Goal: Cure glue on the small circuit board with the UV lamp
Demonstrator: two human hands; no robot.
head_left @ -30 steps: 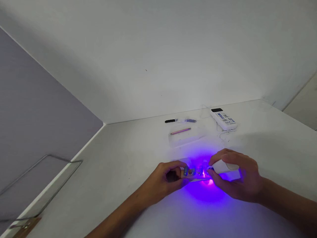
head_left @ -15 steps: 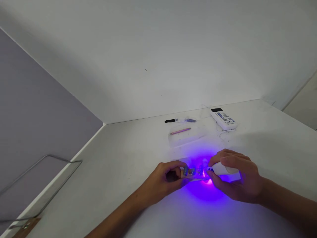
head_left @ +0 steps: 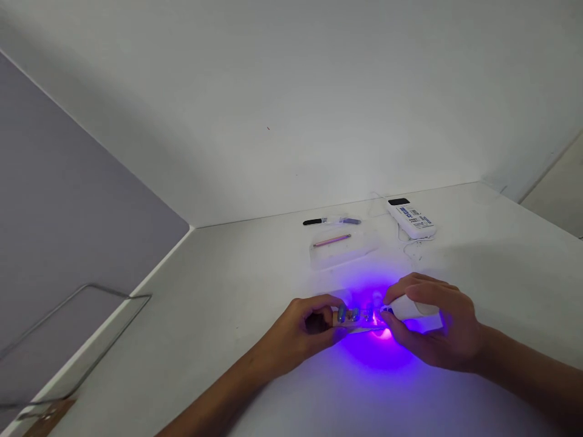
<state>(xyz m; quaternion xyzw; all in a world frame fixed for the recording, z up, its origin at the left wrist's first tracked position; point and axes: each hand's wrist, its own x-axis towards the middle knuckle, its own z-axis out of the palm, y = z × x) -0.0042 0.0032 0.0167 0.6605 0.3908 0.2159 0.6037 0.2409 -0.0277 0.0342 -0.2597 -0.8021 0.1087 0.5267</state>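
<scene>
My left hand [head_left: 300,331] rests on the white table [head_left: 228,315] and pinches the left end of a small strip [head_left: 353,318] that carries several blue and pale nail tips. My right hand [head_left: 432,325] is wrapped round a small white lamp [head_left: 410,308]. The lamp's tip points at the right end of the strip and throws a violet glow [head_left: 382,340] over the strip and the table. The two hands are a short way apart, with the strip lying between them.
Behind the hands lie a clear case holding a pink stick [head_left: 334,246], a black-capped pen [head_left: 330,221] and a white device with blue print [head_left: 412,218] with a thin cord. A wire frame [head_left: 86,321] hangs off the table's left edge. White walls close the corner.
</scene>
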